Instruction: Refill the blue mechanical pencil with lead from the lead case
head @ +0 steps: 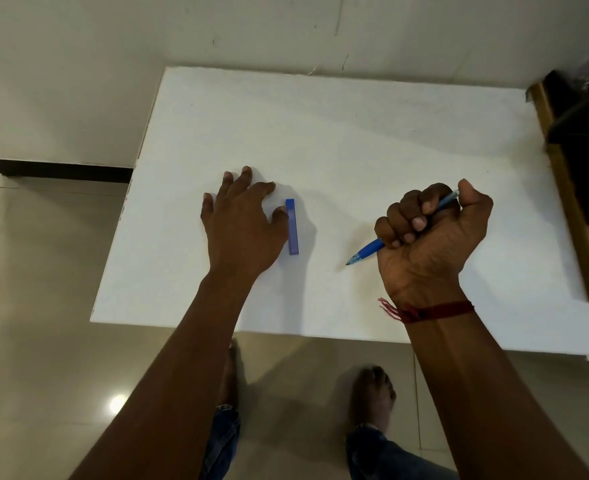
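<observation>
Progress is slight: my right hand [431,237] fists the blue mechanical pencil [369,249], while my left hand [243,226], fingers spread, touches the lead case [291,226] lying left of centre on the counter [355,133].

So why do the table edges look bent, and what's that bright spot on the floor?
Head view: the wide lens bows the edges of the white table; the spot is light glare on the floor tile; the lead case and blue mechanical pencil throw soft shadows, and the feet look blurred.
</observation>
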